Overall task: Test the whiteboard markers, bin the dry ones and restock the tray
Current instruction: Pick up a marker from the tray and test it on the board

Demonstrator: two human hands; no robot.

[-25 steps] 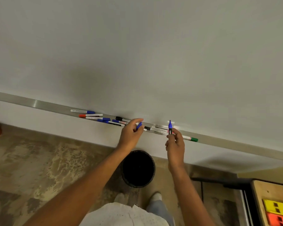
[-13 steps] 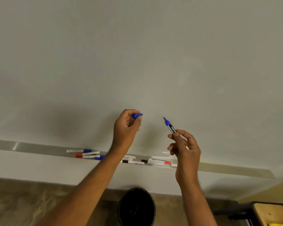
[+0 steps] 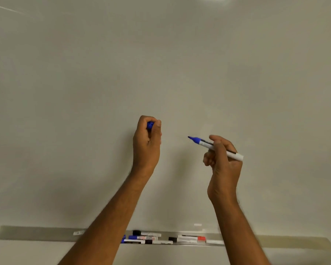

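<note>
Up in front of the whiteboard [image 3: 161,64], the right hand [image 3: 223,161] grips an uncapped blue marker [image 3: 210,144], thumb and fingers curled round the white barrel about midway along it. From that grip the blue tip sticks out up and to the left, toward the board, though whether it touches the surface cannot be told; the plain white back end juts out down and to the right, past the knuckles. Well to the left of that grip and a little higher, the left hand [image 3: 147,142] is curled into a fist round the blue cap [image 3: 150,124], of which only a small patch peeks out between the thumb and the fingers at the top of the fist. The two hands are apart, with bare board between them, and the marker tip points into that gap. Far below both grips, along the bottom edge of the board, runs the metal tray [image 3: 36,233]. Lying flat in it between the two forearms are several more markers: one with a black cap [image 3: 146,233], blue-capped ones [image 3: 139,239] just under it, and one with a red cap [image 3: 192,238] nearer the right forearm.
</note>
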